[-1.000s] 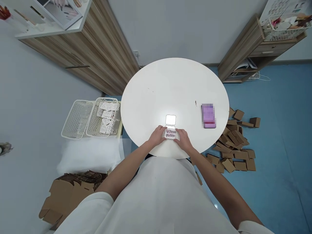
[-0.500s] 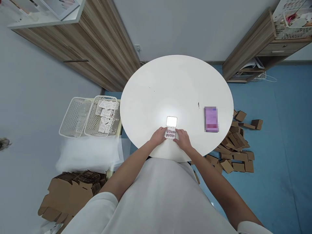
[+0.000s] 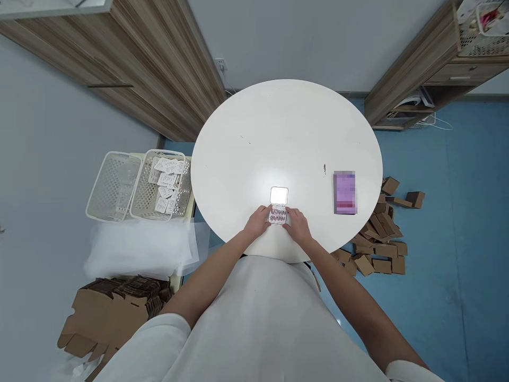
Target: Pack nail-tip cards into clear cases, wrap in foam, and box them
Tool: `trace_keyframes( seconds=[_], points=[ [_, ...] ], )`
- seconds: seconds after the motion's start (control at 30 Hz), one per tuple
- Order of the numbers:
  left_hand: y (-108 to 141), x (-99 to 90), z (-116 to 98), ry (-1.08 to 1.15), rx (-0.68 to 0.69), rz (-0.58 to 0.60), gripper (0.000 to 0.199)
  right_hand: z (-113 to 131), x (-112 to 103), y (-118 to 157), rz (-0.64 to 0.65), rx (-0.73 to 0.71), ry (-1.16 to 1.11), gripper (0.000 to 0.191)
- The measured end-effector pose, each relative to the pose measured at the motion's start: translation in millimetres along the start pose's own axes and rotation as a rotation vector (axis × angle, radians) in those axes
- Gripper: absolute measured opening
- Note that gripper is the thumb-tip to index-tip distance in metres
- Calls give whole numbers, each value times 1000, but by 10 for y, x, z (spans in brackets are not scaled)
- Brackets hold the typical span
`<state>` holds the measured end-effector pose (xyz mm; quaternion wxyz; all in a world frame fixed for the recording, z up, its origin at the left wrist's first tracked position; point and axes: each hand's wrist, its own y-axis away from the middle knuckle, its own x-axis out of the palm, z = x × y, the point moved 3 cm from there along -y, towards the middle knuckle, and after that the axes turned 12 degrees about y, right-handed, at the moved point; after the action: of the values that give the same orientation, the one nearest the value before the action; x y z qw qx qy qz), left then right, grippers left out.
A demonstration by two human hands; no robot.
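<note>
A small clear case (image 3: 278, 217) holding rows of pinkish press-on nails lies at the near edge of the white oval table (image 3: 286, 127). Its lid (image 3: 279, 195) is raised on the far side and shines brightly. My left hand (image 3: 258, 221) closes on the case's left side with thumb and fingers. From the right, my right hand (image 3: 298, 225) grips the opposite side in the same way. A purple rectangular item (image 3: 344, 192), blurred by pixelation, lies on the table to the right of my hands.
Left of the table stand a white basket (image 3: 111, 209) and a second basket with printed cards (image 3: 167, 178). Nearer me are translucent sheets (image 3: 135, 249) and stacked flattened cardboard boxes (image 3: 107, 315). Small brown boxes (image 3: 385, 249) lie heaped on the floor at right. Wooden cabinets (image 3: 159, 58) flank the table.
The head view has shifted slightly, so the surroundings sit a little differently in frame. Both hands stay on the open case, with no clear change of grip.
</note>
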<state>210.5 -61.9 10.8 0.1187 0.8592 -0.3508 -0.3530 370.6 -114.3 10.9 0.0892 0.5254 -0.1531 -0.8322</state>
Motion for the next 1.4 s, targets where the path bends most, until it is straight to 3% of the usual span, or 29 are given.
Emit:
trace_keyframes(
  seconds=[0.43,0.7,0.83,1.0,1.13,1.4],
  points=[
    [83,134,28,216,-49,-140,69,-45,98,-10,-6,28,-37,61],
    [263,78,9,618,-92,-212,57,62,2,209,2,44,-298,61],
    [496,-74,-63,846,-67,-164,48,216,-98,440,-59,33,-399,61],
    [862,-356,-154,1075,-48,-79,52,539,-331,720,-144,-6,-553,60],
    [1122,-549,-249,1147,27,28,58,757,-512,921,-182,116,-854,50],
    [1516,-640,-386,1192,117,205,55,1085,-649,1196,-149,210,-1251,43]
  ],
)
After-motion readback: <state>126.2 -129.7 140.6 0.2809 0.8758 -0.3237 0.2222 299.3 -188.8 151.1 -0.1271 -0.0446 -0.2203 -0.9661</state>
